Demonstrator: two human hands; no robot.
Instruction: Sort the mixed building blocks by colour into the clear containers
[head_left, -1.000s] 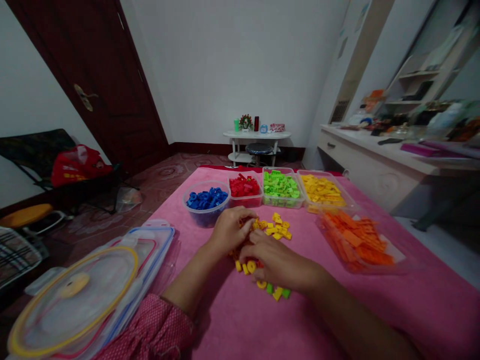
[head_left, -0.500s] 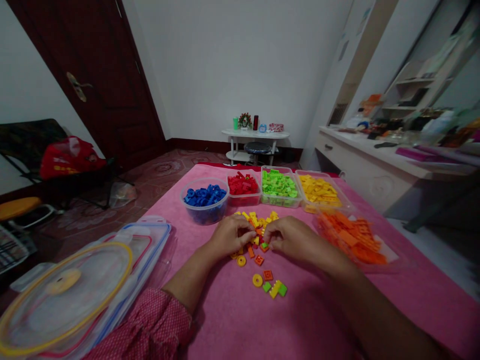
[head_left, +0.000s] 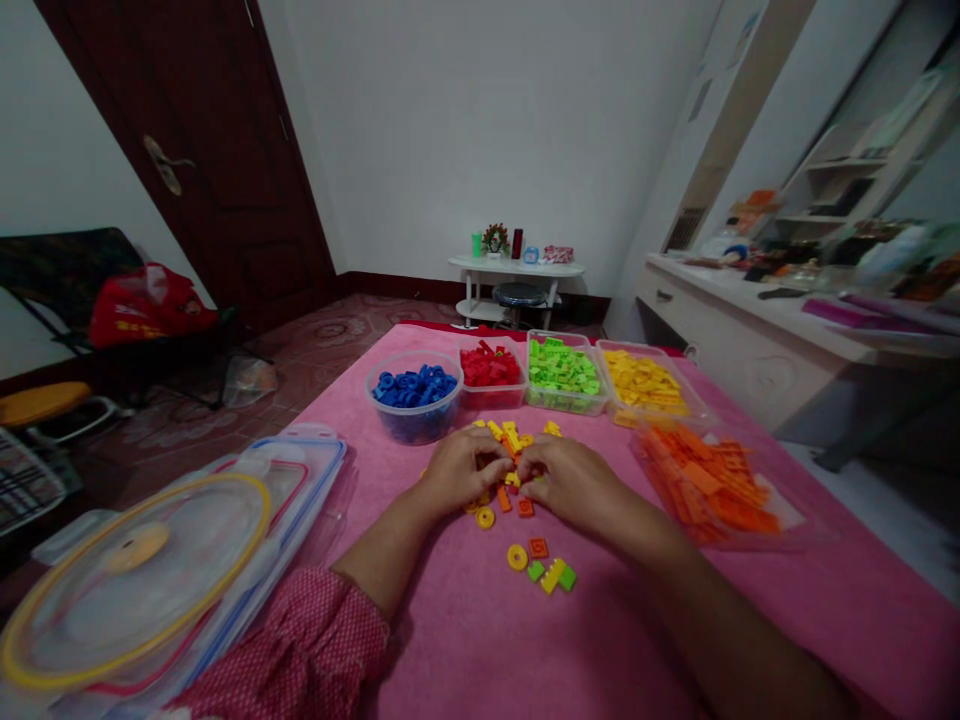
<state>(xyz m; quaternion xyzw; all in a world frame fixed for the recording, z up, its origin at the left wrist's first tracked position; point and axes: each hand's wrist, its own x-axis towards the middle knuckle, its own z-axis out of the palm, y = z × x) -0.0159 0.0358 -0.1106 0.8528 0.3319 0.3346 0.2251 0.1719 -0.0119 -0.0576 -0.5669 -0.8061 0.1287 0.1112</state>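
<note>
A pile of small toy building bricks (head_left: 510, 435), mostly yellow with some orange, lies on the pink cloth between my hands. My left hand (head_left: 466, 470) is at the pile's left side, thumb and fingers curled together. Opposite it, my right hand (head_left: 566, 478) has its fingers bent in a pinch over the right side. What either hand grips is hidden by the fingers. Just below them are a yellow ring piece (head_left: 486, 518) and an orange square brick (head_left: 526, 508). Nearer me lie another yellow ring (head_left: 517, 557), a red-orange square (head_left: 538, 548), a yellow brick (head_left: 553, 576) and two green bricks (head_left: 568, 578).
Behind the pile stand a round tub of blue bricks (head_left: 415, 432) and boxes of red (head_left: 491, 398), green (head_left: 564, 402) and yellow bricks (head_left: 660, 415). A box of orange bricks (head_left: 705, 490) is at the right. Stacked clear lids (head_left: 202, 540) lie at the left.
My right hand has moved slightly left, closer to my left hand, and now covers the green piece that showed beside it. My left hand stays at the pile. The view has shifted slightly.
</note>
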